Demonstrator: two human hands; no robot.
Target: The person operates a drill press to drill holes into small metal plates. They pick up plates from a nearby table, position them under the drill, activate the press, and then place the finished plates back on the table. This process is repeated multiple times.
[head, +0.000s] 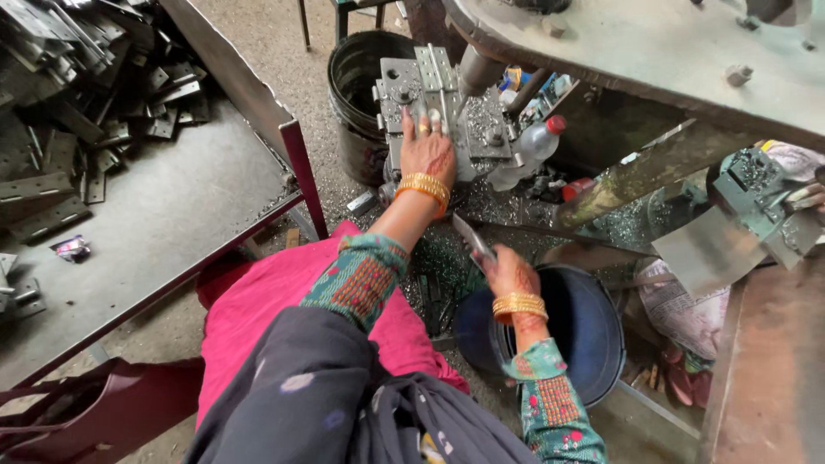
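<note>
I see my left hand (427, 148) laid flat, fingers spread and open, on the metal die block (438, 107) of the press, gripping nothing; the fingertips touch a small flat metal piece (432, 113) near the middle of the block's top face. My right hand (509, 273) is lower and nearer to me, fingers closed around a flat metal strip (472, 237) that sticks up and away from the hand, tilted toward the die block. That hand hangs over the near left rim of a dark blue bucket (593, 331) standing on the floor. A black bucket (354, 82) stands just beside the die block's left edge, and a clear plastic bottle with a red cap (534, 142) lies against the block's right side. Metal shavings (507, 202) cover the ground between the block and the blue bucket. Far to the left, a steel workbench (163, 223) carries a heap of flat hinge-like metal plates (82, 77) at its far left corner, well apart from both hands.
</note>
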